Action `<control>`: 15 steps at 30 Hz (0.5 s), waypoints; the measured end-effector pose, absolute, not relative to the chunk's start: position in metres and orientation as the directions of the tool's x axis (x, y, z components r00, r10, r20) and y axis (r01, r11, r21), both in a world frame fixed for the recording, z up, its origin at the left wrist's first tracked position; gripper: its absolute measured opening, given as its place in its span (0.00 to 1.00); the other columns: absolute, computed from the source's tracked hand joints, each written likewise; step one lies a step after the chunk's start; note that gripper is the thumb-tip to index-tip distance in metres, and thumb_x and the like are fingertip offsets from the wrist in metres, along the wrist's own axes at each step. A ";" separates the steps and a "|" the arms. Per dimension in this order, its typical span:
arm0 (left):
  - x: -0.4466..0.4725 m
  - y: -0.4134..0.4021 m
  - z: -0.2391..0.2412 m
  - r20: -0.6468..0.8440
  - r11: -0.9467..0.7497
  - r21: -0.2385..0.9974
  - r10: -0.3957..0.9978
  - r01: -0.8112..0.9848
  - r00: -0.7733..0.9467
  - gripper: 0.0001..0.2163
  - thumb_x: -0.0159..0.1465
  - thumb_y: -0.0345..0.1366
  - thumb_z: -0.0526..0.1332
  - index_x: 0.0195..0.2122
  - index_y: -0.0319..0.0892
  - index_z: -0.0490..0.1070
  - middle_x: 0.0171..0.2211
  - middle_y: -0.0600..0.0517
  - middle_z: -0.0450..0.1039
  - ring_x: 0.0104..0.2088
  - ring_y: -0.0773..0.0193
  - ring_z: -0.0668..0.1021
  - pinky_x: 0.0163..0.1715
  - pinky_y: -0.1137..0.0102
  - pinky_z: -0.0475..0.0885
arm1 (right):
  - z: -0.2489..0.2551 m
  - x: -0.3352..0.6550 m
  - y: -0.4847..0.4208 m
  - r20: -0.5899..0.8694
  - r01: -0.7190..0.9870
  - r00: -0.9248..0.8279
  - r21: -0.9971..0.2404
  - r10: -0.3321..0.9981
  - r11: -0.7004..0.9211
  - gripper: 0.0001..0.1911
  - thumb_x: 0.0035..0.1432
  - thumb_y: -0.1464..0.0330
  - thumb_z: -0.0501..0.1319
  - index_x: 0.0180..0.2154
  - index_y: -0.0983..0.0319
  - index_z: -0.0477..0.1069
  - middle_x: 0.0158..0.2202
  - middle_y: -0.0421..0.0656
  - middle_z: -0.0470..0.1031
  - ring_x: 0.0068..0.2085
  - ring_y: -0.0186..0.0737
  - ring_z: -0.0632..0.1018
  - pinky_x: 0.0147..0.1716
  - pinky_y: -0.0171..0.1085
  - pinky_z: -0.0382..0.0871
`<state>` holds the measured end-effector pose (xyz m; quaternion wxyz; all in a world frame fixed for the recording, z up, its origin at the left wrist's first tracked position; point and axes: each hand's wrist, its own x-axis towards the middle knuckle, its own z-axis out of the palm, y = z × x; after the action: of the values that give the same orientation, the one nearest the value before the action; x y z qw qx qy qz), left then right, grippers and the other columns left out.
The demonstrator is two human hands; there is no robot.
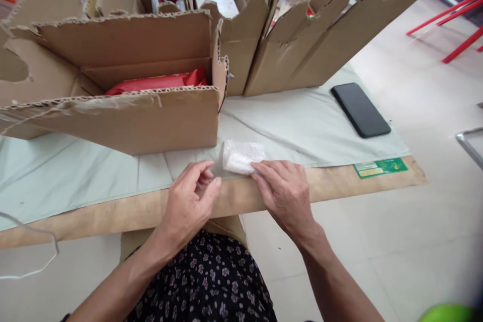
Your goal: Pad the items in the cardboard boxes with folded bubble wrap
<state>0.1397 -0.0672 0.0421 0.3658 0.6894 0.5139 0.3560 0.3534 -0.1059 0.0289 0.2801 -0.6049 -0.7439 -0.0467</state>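
Note:
A small packet of translucent bubble wrap (243, 157) lies on the pale cloth near the table's front edge. The fingers and thumb of my right hand (285, 186) close on its right end. What the wrap holds inside cannot be made out. To the left of the packet, apart from it, my left hand (190, 193) hovers by the edge with thumb and index finger spread and nothing between them.
A low cardboard box (177, 121) with a red packet (162, 82) inside stands just beyond my left hand. Taller open boxes (290, 58) line the back. On the right lie a black phone (360, 109) and a green card (381, 167). A white cable (56, 246) hangs at left.

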 end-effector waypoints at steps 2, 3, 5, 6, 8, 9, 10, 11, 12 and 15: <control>0.136 -0.080 0.050 -0.118 0.053 0.955 0.971 0.292 0.208 0.15 0.67 0.37 0.65 0.54 0.41 0.74 0.46 0.45 0.81 0.43 0.60 0.83 0.42 0.65 0.81 | 0.035 0.353 -0.109 0.491 0.882 -0.093 -0.363 0.866 0.300 0.06 0.71 0.72 0.60 0.47 0.61 0.74 0.40 0.43 0.83 0.38 0.43 0.78 0.40 0.43 0.66; 0.136 -0.085 0.052 -0.207 0.160 0.967 0.947 0.200 0.245 0.19 0.66 0.37 0.65 0.57 0.41 0.72 0.51 0.43 0.80 0.48 0.58 0.83 0.47 0.63 0.81 | 0.038 0.351 -0.112 0.495 0.850 -0.088 -0.414 0.864 0.324 0.06 0.71 0.73 0.60 0.48 0.61 0.74 0.40 0.43 0.83 0.38 0.43 0.78 0.40 0.43 0.67; 0.138 -0.090 0.054 -0.276 0.289 0.957 0.887 0.021 0.369 0.24 0.66 0.37 0.66 0.62 0.41 0.68 0.58 0.41 0.77 0.55 0.54 0.81 0.55 0.58 0.79 | 0.044 0.344 -0.122 0.478 0.771 -0.083 -0.526 0.875 0.361 0.08 0.70 0.74 0.61 0.48 0.59 0.73 0.40 0.42 0.82 0.39 0.41 0.79 0.42 0.42 0.69; 0.140 -0.091 0.053 -0.266 0.317 0.947 0.863 -0.052 0.429 0.23 0.66 0.37 0.66 0.62 0.42 0.68 0.59 0.41 0.77 0.57 0.54 0.81 0.58 0.57 0.78 | 0.046 0.339 -0.127 0.446 0.728 -0.083 -0.583 0.891 0.360 0.08 0.70 0.74 0.60 0.48 0.59 0.73 0.40 0.41 0.82 0.39 0.41 0.80 0.41 0.42 0.70; 0.143 -0.092 0.051 -0.217 0.326 0.935 0.839 -0.142 0.499 0.19 0.67 0.37 0.64 0.59 0.41 0.70 0.56 0.42 0.78 0.56 0.54 0.81 0.59 0.57 0.77 | 0.048 0.331 -0.135 0.365 0.662 -0.083 -0.675 0.927 0.325 0.09 0.71 0.74 0.59 0.47 0.57 0.74 0.38 0.40 0.82 0.37 0.40 0.80 0.40 0.41 0.72; 0.144 -0.092 0.050 -0.201 0.315 0.937 0.839 -0.149 0.506 0.18 0.68 0.36 0.63 0.59 0.41 0.70 0.55 0.43 0.78 0.55 0.54 0.81 0.58 0.57 0.77 | 0.048 0.329 -0.139 0.331 0.646 -0.082 -0.701 0.940 0.303 0.08 0.71 0.74 0.58 0.46 0.57 0.74 0.38 0.40 0.82 0.37 0.40 0.80 0.39 0.41 0.73; 0.143 -0.092 0.050 -0.194 0.295 0.946 0.845 -0.132 0.497 0.19 0.69 0.36 0.62 0.60 0.41 0.69 0.55 0.43 0.79 0.55 0.54 0.81 0.58 0.57 0.78 | 0.048 0.329 -0.142 0.315 0.642 -0.072 -0.711 0.946 0.285 0.08 0.71 0.73 0.59 0.47 0.57 0.75 0.39 0.41 0.82 0.39 0.41 0.81 0.41 0.41 0.75; 0.142 -0.093 0.050 -0.188 0.263 0.960 0.858 -0.093 0.478 0.20 0.69 0.35 0.61 0.62 0.41 0.67 0.55 0.43 0.78 0.55 0.54 0.81 0.57 0.58 0.78 | 0.049 0.330 -0.144 0.315 0.645 -0.051 -0.715 0.948 0.272 0.07 0.70 0.71 0.61 0.48 0.57 0.75 0.42 0.42 0.82 0.43 0.43 0.81 0.44 0.42 0.76; 0.141 -0.094 0.052 -0.179 0.219 0.975 0.870 -0.036 0.460 0.22 0.69 0.34 0.60 0.64 0.42 0.65 0.56 0.43 0.78 0.55 0.54 0.81 0.57 0.58 0.78 | 0.050 0.333 -0.145 0.319 0.645 -0.028 -0.718 0.947 0.261 0.09 0.70 0.68 0.62 0.50 0.56 0.75 0.46 0.44 0.82 0.46 0.45 0.81 0.47 0.43 0.77; 0.135 -0.097 0.058 -0.112 0.042 0.987 0.873 0.155 0.474 0.29 0.68 0.30 0.59 0.71 0.44 0.58 0.55 0.44 0.78 0.51 0.55 0.82 0.51 0.60 0.80 | 0.058 0.344 -0.146 0.295 0.607 -0.059 -0.747 0.954 0.269 0.25 0.69 0.55 0.64 0.62 0.56 0.70 0.55 0.49 0.79 0.51 0.47 0.81 0.50 0.44 0.79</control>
<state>0.1352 -0.0975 0.0584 0.5919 0.6220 0.4133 0.3033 0.3438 -0.1455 0.0584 0.3921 -0.5628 -0.6934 0.2207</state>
